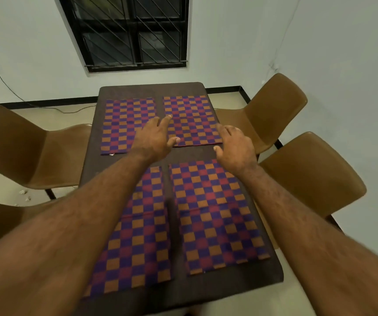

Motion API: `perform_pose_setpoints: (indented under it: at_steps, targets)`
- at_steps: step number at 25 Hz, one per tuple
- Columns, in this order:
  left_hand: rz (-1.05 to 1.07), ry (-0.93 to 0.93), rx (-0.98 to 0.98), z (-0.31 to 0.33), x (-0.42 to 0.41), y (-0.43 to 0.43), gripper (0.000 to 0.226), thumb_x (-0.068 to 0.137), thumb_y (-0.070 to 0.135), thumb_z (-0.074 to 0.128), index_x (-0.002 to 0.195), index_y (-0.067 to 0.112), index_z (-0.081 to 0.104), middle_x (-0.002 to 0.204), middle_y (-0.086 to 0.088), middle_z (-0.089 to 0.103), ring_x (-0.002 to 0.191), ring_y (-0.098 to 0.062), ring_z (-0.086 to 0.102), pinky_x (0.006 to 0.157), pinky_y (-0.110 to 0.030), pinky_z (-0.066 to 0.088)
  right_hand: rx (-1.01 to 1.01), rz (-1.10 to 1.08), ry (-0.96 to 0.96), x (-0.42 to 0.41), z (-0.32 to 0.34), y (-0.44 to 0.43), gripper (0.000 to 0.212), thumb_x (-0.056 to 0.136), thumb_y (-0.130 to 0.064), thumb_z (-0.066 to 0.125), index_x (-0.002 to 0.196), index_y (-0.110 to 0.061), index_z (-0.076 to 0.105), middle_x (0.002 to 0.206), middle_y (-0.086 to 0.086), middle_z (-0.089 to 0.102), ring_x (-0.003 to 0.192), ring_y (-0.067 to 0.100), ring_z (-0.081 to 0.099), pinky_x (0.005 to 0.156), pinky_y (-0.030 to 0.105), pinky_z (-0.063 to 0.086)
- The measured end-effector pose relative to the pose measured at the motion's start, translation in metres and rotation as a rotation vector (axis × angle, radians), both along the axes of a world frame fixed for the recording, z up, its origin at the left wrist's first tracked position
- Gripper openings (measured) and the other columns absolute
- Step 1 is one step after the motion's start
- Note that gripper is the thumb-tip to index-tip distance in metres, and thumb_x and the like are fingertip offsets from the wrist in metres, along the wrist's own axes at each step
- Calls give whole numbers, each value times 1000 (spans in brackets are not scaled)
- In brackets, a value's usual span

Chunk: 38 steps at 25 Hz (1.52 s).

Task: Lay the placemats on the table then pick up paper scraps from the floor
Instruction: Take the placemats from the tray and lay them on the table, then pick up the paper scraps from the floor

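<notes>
Several checkered placemats in purple, red and orange lie flat on the dark brown table (pixel 179 153). The far left placemat (pixel 124 124) and far right placemat (pixel 192 119) sit side by side. Closer to me are the near left placemat (pixel 142 236) and near right placemat (pixel 215 213). My left hand (pixel 153 135) rests with spread fingers on the far right mat's left edge. At that mat's near right corner my right hand (pixel 234 142) hovers with fingers apart, holding nothing. Small white paper scraps (pixel 23 195) lie on the floor at the left.
Brown chairs stand on both sides: two at the left (pixel 23 151) and two at the right (pixel 274 115), (pixel 313 172). A barred dark window (pixel 133 30) is in the far wall. A black cable (pixel 53 108) runs along the floor behind the table.
</notes>
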<state>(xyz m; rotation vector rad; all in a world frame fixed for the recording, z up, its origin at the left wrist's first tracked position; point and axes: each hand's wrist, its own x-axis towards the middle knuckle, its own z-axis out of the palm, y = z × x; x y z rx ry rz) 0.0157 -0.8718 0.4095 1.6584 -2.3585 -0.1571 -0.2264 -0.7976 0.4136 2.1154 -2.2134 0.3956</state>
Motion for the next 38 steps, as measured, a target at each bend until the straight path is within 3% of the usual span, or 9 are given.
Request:
perform_pose_setpoints:
  at_steps: [7, 16, 27, 38]
  targets:
    - [-1, 6, -20, 2, 16, 62, 88, 88, 68, 59, 156, 24, 26, 154, -13, 42, 138, -33, 45, 101, -57, 49, 77, 32, 41, 33, 3, 68, 73, 91, -40, 64, 152, -25, 26, 149, 6, 43, 139, 24, 39, 107, 50, 44]
    - [247, -12, 19, -5, 21, 109, 87, 89, 69, 58, 156, 26, 25, 154, -12, 42, 138, -33, 45, 103, -57, 46, 22, 192, 28, 34, 3, 56, 72, 91, -41, 64, 152, -25, 28, 148, 5, 44, 137, 25, 41, 107, 49, 42]
    - [585, -20, 122, -26, -26, 216, 88, 89, 67, 59, 159, 25, 24, 158, -12, 37, 142, -34, 39, 107, -58, 41, 140, 606, -25, 2, -28, 72, 70, 96, -38, 59, 155, -20, 25, 152, 9, 40, 142, 30, 34, 107, 55, 39]
    - [849, -48, 65, -6, -40, 335, 90, 90, 70, 54, 160, 24, 20, 160, -11, 34, 144, -31, 38, 109, -56, 41, 67, 868, 19, 28, -3, 132, 71, 94, -40, 61, 153, -21, 26, 152, 7, 40, 142, 26, 35, 109, 50, 40]
